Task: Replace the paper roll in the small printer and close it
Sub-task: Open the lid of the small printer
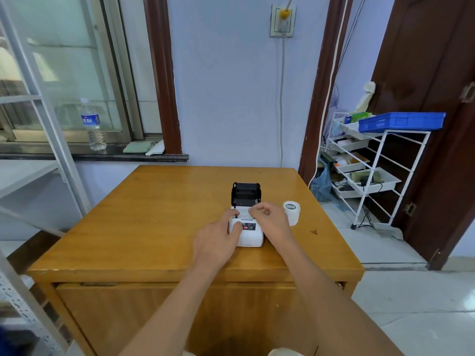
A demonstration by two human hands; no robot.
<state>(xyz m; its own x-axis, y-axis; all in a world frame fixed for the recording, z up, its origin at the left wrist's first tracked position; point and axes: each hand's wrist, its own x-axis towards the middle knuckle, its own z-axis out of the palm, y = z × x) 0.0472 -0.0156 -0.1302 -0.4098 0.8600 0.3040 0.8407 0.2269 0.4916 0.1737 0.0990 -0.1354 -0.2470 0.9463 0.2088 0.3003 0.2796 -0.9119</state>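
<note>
A small white printer [250, 235] sits near the middle of the wooden table [154, 214], its black lid [246, 193] standing open at the back. My left hand [218, 240] grips the printer's left side, thumb on its top face. My right hand [268, 218] hovers over the open paper bay with its fingers curled at the bay's edge; what they pinch is hidden. A white paper roll [291, 211] stands upright on the table just right of my right hand, apart from it.
A white wire cart [372, 163] with trays and a blue basket [401, 122] stands right of the table by a dark door. A water bottle [93, 124] is on the windowsill at the left. A metal shelf frame [46, 140] flanks the table's left side.
</note>
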